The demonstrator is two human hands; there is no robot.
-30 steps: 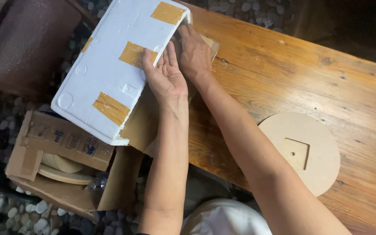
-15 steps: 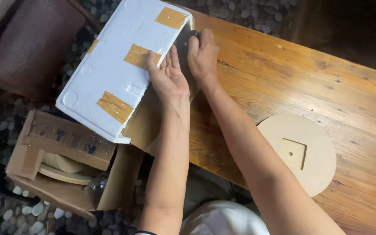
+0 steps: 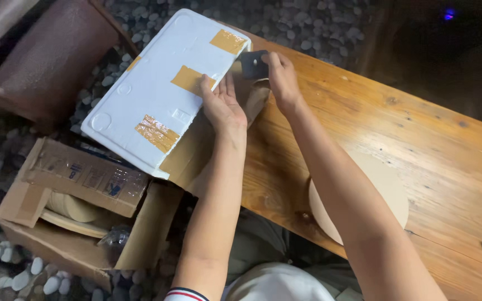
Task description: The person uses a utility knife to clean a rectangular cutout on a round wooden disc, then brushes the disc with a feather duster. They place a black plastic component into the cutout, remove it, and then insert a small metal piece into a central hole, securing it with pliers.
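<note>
White foam box [image 3: 157,89] w/ brown tape strips sits tilted at the desk [image 3: 397,139] edge, resting on a cardboard flap [image 3: 188,159]. Left hand [image 3: 221,103] lies flat, fingers spread, pressed on the box's near side. Right hand [image 3: 280,78] pinches a small dark object [image 3: 253,64] at the box's top corner; can't tell what it is. Round wooden disc [image 3: 383,184] on desk, partly behind right forearm. Open cardboard carton [image 3: 79,206] on pebble floor [image 3: 6,273] below.
</note>
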